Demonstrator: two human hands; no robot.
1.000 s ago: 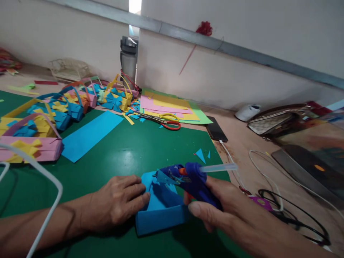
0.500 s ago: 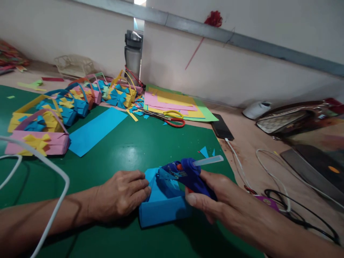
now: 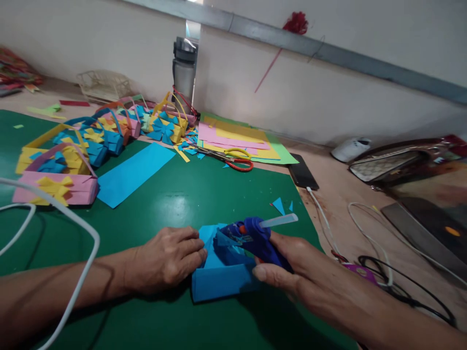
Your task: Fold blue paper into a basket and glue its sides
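A blue paper box (image 3: 222, 284), its top side open, sits on the green mat in front of me. My left hand (image 3: 171, 255) is closed at the box's left end, fingers curled against the paper there. My right hand (image 3: 288, 262) grips a dark blue hot glue gun (image 3: 251, 233), with a clear glue stick (image 3: 279, 220) poking out of its back. The gun's nozzle points left, down into the far left corner of the box; its tip is hidden by the paper.
Several finished paper baskets (image 3: 62, 187) stand at the left. A flat blue strip (image 3: 136, 172), scissors (image 3: 237, 159) and coloured sheets (image 3: 251, 141) lie beyond the box. A phone (image 3: 303, 171) with cables is at the right. A white cable (image 3: 93, 243) loops across the left foreground.
The view has shifted slightly. My left hand still rests at the box, and the glue gun's back end has dipped a little while its nozzle stays in the same corner.
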